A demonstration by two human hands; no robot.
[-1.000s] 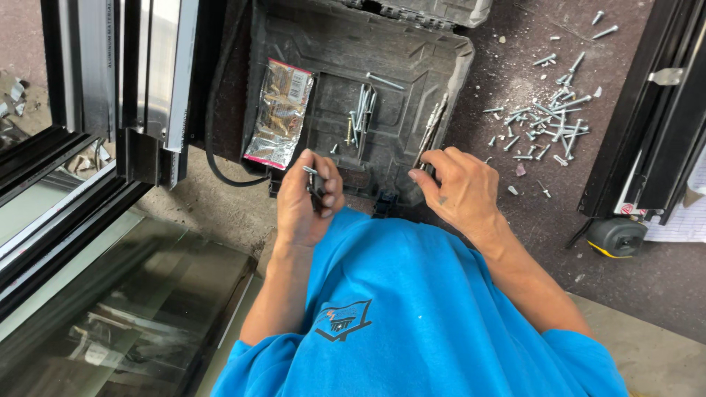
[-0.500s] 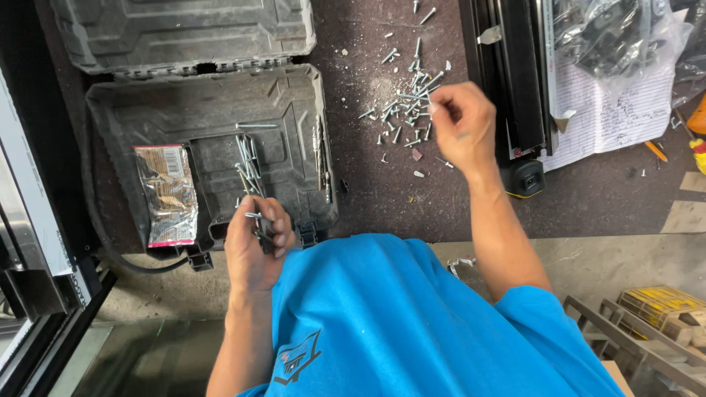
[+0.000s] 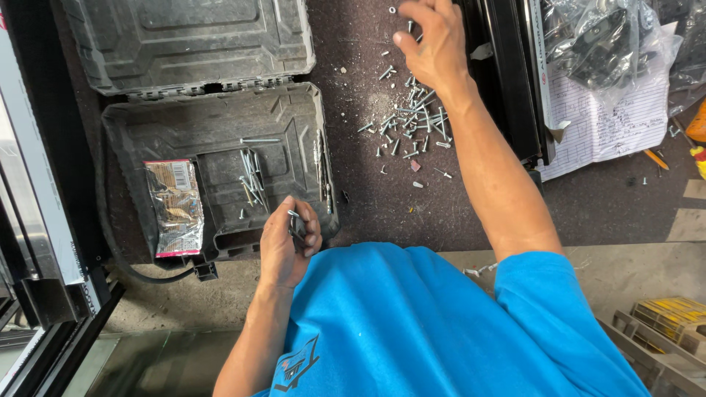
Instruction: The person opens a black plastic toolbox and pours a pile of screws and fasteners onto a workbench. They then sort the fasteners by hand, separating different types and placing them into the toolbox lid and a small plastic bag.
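My left hand (image 3: pixel 288 242) is curled near my chest at the front edge of an open dark grey tool case (image 3: pixel 147 132), gripping a few silver screws. My right hand (image 3: pixel 434 40) is stretched far out over the dark floor, fingers bent down above the far end of a scattered pile of screws (image 3: pixel 412 125); whether it holds any I cannot tell. More long screws (image 3: pixel 251 173) lie inside the case beside a small foil packet (image 3: pixel 175 207).
A black metal frame bar (image 3: pixel 507 81) lies right of the screw pile, with lined paper (image 3: pixel 610 110) and a clear plastic bag of parts (image 3: pixel 603 37) beyond it. Dark window frames (image 3: pixel 44 220) stand at the left. A yellow-topped tray (image 3: pixel 673 320) sits at the lower right.
My right hand has moved from the tool case across to the screw pile and then farther out past it. The left hand stays closed on its screws. The view has shifted right.
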